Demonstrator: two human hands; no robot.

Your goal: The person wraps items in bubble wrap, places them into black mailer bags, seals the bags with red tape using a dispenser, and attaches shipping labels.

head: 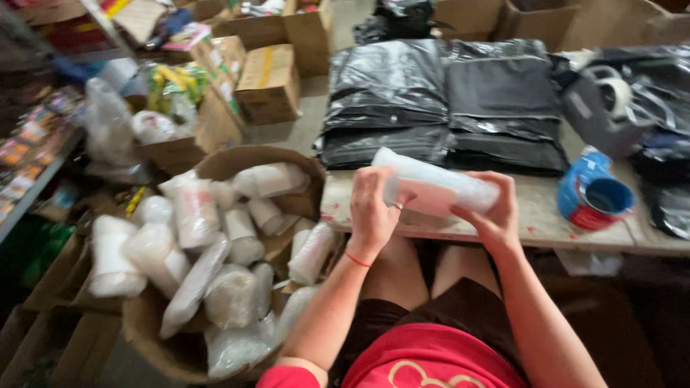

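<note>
Both hands grip white plastic-wrapped pack (431, 188) above table (539, 215) edge: left hand (372, 208) clasps one end, right hand (492, 212) cups underside. Pack looks light, soft, film slippery, likely crushable; best held at both ends, gently.

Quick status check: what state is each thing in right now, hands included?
Left hand: closed on the near end of the white wrapped bundle.
Right hand: gripping the bundle from below.
White wrapped bundle: lifted above the table edge, tilted.
Black bags: folded, stacked flat.
Cardboard box: open, heaped with wrapped bundles.
Blue tape roll: lying on the table.
</note>
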